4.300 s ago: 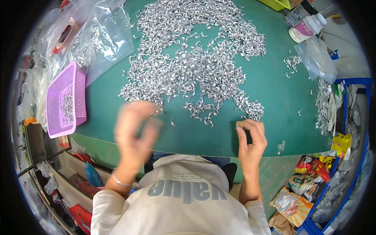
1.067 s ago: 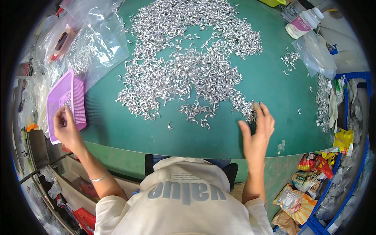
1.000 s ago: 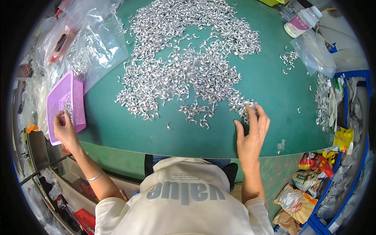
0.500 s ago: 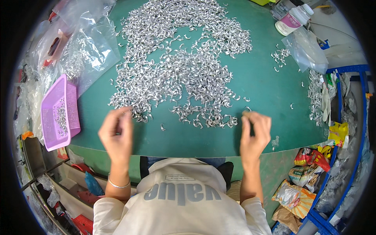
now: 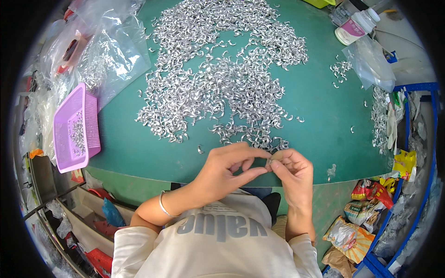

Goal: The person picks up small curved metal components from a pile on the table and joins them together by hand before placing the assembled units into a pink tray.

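Observation:
My left hand (image 5: 234,166) and my right hand (image 5: 295,173) meet fingertip to fingertip over the near edge of the green table (image 5: 320,120). Thumb and forefinger are pinched together on each hand. Whatever lies between the fingertips is too small and covered to make out. Just beyond them spreads a big heap of small curved silvery metal pieces (image 5: 236,85). One loose curved piece (image 5: 200,149) lies near my left wrist, apart from the heap.
At the left edge stands a purple plastic basket (image 5: 95,129) with some metal pieces inside. Clear plastic bags (image 5: 123,58) lie behind it. On the right are a white bottle with a pink label (image 5: 357,27), a smaller metal pile (image 5: 341,69) and a blue rack (image 5: 408,125).
My left hand has moved right from the heap's left edge, and my right hand slightly left and nearer me. The two hands, apart before, now touch at the fingertips.

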`<action>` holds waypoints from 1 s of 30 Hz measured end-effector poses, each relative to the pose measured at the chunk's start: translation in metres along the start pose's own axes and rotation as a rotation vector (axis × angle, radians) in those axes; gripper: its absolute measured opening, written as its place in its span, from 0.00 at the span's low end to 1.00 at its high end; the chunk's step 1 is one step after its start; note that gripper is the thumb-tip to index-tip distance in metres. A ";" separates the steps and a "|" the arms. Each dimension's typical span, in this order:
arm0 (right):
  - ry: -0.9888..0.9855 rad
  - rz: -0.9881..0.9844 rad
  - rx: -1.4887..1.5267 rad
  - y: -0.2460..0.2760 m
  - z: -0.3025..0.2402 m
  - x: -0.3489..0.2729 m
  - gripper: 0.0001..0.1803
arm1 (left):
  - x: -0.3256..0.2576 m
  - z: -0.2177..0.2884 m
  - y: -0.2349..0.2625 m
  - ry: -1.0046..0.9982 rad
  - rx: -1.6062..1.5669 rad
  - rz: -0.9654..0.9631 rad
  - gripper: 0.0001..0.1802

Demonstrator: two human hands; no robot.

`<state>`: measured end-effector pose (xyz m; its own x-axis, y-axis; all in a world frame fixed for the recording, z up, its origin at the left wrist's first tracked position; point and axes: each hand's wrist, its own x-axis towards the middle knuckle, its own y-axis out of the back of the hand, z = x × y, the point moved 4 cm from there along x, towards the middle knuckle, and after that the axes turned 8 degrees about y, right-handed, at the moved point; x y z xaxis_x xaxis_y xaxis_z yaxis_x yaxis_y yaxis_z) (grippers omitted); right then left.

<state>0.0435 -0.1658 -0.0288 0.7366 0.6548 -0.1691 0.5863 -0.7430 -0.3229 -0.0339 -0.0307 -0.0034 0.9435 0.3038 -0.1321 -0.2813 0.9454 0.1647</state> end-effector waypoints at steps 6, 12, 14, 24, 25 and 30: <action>-0.119 -0.048 0.174 -0.006 0.004 -0.004 0.04 | -0.004 -0.005 -0.003 0.016 -0.065 0.051 0.08; 0.052 0.034 -0.190 0.007 -0.005 0.006 0.07 | -0.015 -0.011 0.027 0.386 -0.343 0.136 0.03; 0.319 0.237 -0.817 0.032 -0.014 0.020 0.08 | -0.036 -0.007 0.076 0.203 -0.150 0.484 0.04; 0.620 0.169 -1.373 0.044 -0.018 0.056 0.10 | -0.145 -0.045 0.317 0.258 1.042 1.398 0.10; 0.575 0.186 -1.182 0.047 -0.018 0.053 0.09 | -0.149 -0.048 0.319 0.263 1.043 1.410 0.11; 0.167 0.094 0.129 0.029 -0.001 0.030 0.09 | -0.110 -0.030 0.237 0.062 0.578 1.222 0.13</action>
<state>0.0824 -0.1676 -0.0424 0.8381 0.5431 -0.0509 0.4722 -0.7691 -0.4307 -0.2093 0.1634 0.0209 0.1314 0.9267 0.3520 -0.7998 -0.1107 0.5899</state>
